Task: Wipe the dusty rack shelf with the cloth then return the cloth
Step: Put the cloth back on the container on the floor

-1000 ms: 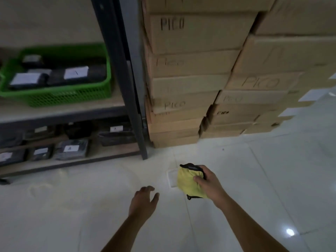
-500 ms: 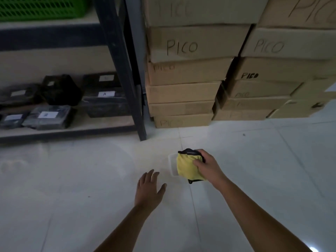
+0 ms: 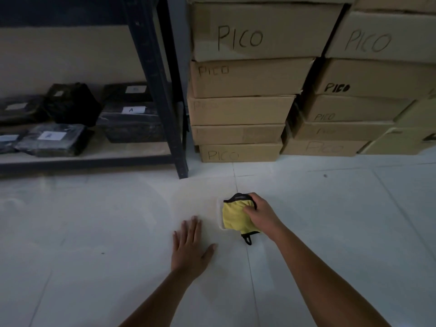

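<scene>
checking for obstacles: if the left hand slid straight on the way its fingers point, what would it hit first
Likely the rack's dark corner post. The left hand lies flat on the floor tiles, fingers pointing up-frame; only bare tile lies between, though depth is unclear.

Bare floor (image 3: 94,232) lies open; rack post (image 3: 162,102) and boxes (image 3: 247,109) block beyond.

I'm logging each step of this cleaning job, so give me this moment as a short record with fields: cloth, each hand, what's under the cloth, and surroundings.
cloth: yellow cloth with black trim, low at the floor
right hand: right hand grips the cloth from above
left hand: left hand flat on the floor, fingers spread, holding nothing
under the cloth: small white tray, mostly hidden
surroundings: rack with dark packages to the left; stacked cardboard boxes marked PICO behind
</scene>
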